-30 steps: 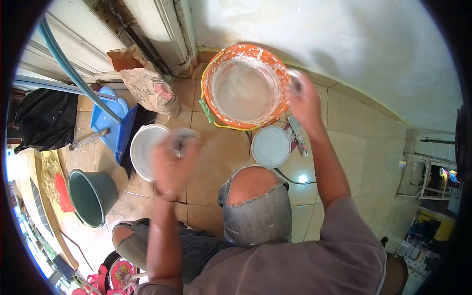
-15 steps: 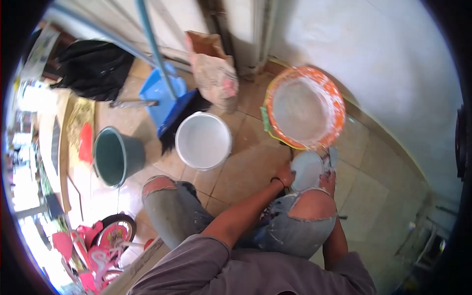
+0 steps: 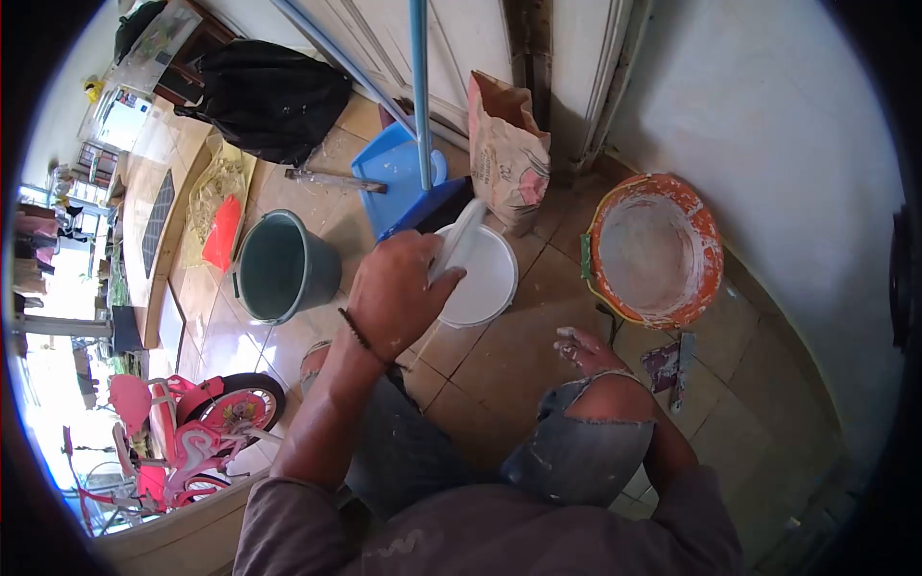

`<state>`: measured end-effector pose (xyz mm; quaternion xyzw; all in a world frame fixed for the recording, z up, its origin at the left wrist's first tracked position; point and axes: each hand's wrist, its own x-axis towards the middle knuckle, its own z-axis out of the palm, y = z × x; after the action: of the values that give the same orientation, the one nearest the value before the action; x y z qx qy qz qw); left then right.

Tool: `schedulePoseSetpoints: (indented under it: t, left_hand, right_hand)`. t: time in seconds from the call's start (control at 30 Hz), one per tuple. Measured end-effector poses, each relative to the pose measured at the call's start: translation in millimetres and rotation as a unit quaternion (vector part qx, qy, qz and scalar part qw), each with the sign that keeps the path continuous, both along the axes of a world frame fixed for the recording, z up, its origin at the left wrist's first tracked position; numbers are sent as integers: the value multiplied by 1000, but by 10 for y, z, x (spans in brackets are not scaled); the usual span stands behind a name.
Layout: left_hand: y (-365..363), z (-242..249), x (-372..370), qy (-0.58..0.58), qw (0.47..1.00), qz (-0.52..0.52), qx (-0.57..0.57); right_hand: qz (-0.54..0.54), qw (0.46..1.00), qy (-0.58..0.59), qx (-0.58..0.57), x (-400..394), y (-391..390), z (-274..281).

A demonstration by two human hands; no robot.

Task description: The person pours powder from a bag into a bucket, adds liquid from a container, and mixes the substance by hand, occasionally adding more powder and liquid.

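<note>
My left hand point(image 3: 396, 288), with a dark bracelet on its wrist, grips a pale round lid or dish point(image 3: 459, 242), tilted on edge over the white bucket point(image 3: 480, 280). White material shows inside that bucket. My right hand point(image 3: 588, 351) rests near my right knee with its fingers apart, whitish smears on them, and holds nothing. Beyond it stands the orange basin point(image 3: 656, 250), coated with white residue, a green handle grip on its left side. On the tiles beside my right knee lie a metal scraper point(image 3: 683, 372) and a dark flat tool point(image 3: 660, 368).
A green bucket point(image 3: 273, 269) stands left of the white one. Behind are a blue dustpan point(image 3: 399, 178), a paper sack point(image 3: 509, 154) and a black cloth point(image 3: 269, 101). A pink bicycle point(image 3: 192, 432) stands at lower left. A wall point(image 3: 759, 134) borders the right side.
The pale round object has moved from the floor beside the orange basin to above the white bucket, in my left hand. My right hand has let go of it. The view has shifted.
</note>
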<state>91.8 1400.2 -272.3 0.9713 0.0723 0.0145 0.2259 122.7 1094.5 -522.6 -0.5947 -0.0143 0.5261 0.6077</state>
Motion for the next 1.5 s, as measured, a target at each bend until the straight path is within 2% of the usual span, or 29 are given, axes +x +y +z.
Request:
schedulePoseSetpoints:
  t: [0.03, 0.07, 0.13, 0.23, 0.37, 0.4, 0.43, 0.47, 0.53, 0.57, 0.63, 0.67, 0.7, 0.73, 0.8, 0.83, 0.9, 1.0, 1.13, 1.2, 1.27, 1.33, 1.4, 1.47, 1.5]
  left_hand:
    - [23, 19, -14, 7, 998, 36, 44]
    - [30, -146, -40, 8, 998, 42, 42]
    - [-9, -796, -34, 0, 991, 17, 131]
    - [-311, -1227, -178, 25, 993, 1, 119]
    - [-365, -1282, -233, 109, 991, 12, 77]
    - [-335, -1271, -230, 145, 986, 24, 74]
    - [-309, -1284, -250, 97, 991, 43, 86]
    - [-276, -1306, -267, 49, 992, 62, 98]
    - [-213, -1356, -279, 11, 987, 130, 95]
    - [-184, -1381, -250, 8, 981, 164, 100]
    - [-83, -1581, -158, 7, 974, 203, 104]
    - [-7, -1792, -93, -39, 962, 254, 92]
    - [59, -1925, -51, -82, 946, 304, 79]
    - [137, -1954, -22, -80, 945, 307, 77]
    - [310, -2011, 11, -4, 927, 366, -85]
    - [357, -2105, -15, 0, 924, 372, -87]
    - [453, -2290, -55, -49, 915, 388, -100]
    - [454, -2120, -52, -21, 903, 400, -157]
    - [467, -2204, -63, -51, 893, 407, -186]
    - [592, -2225, -3, -21, 885, 414, -211]
    - [605, -2304, -52, -49, 875, 425, -227]
    - [599, -2378, 5, -104, 877, 429, -187]
    - [575, -2297, -42, -92, 870, 431, -221]
    - [553, -2224, -64, -91, 863, 434, -244]
    - [535, -2225, -72, -76, 864, 439, -235]
  right_hand:
    - [36, 998, -52, -8, 49, 65, 8]
    - [42, 998, -51, -9, 80, 90, -55]
    - [77, 990, -116, -9, 174, 143, -219]
    - [100, 978, -169, -70, 283, 333, -20]
    - [49, 984, -168, -21, 435, 563, 187]
    - [33, 969, -239, -45, 493, 653, 219]
    - [19, 949, -309, -68, 552, 758, 259]
    - [22, 948, -309, -68, 613, 893, 329]
    - [24, 866, -488, -108, 721, 1187, 473]
    - [28, 866, -488, -108, 790, 1328, 519]
    - [38, 820, -564, -86, 924, 1628, 564]
    - [42, 821, -563, -85, 1000, 1796, 561]
    - [53, 799, -590, -104, 1069, 1959, 544]
    - [64, 775, -616, -122, 1130, 2084, 508]
    - [91, 785, -591, -161, 1212, 2293, 391]
    - [116, 793, -563, -200, 1215, 2378, 338]
    - [131, 792, -559, -208, 1189, 2455, 394]
    - [116, 774, -592, -194, 1126, 2458, 337]
    - [110, 776, -592, -189, 1107, 2454, 356]
    - [117, 773, -596, -182, 1223, 2591, 347]
    - [141, 805, -532, -221, 1186, 2630, 377]
    - [115, 788, -567, -209, 1227, 2651, 271]
    - [125, 783, -566, -224, 1195, 2630, 253]
    - [138, 783, -545, -266, 1129, 2639, 437]
    - [151, 759, -542, -327, 1090, 2619, 491]
